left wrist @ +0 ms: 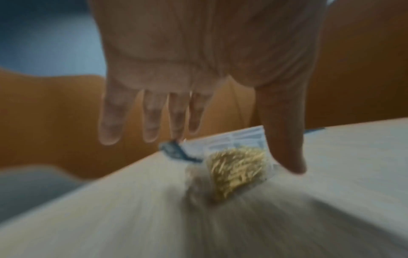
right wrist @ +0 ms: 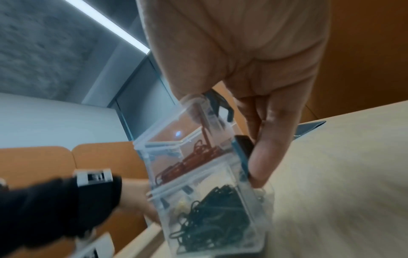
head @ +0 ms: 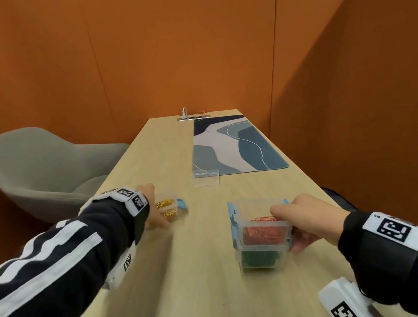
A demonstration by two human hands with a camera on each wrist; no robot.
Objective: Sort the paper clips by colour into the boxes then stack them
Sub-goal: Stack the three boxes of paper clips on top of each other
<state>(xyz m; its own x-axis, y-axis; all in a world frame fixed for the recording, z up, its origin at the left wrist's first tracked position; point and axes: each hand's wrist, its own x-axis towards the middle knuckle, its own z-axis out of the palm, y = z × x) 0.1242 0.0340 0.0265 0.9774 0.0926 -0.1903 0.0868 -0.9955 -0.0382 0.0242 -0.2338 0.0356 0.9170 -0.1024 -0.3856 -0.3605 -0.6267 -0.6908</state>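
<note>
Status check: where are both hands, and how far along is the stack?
Right hand grips red-clip box, stacked on green-clip box. Left hand open, reaching at gold-clip box, fingers straight. Nothing between the boxes; small clear box sits farther back.

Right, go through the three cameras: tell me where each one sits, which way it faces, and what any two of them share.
Head: worn on the head, looking forward and down the table; shows both sleeved arms, the left hand at the gold box and the right hand on the stack.
Left wrist: looks along the left hand at the blurred gold box; straight fingers show.
Right wrist: looks along the right hand, whose grip holds the stack; the left sleeve shows.
Shared: head and right wrist both show the stack.
</note>
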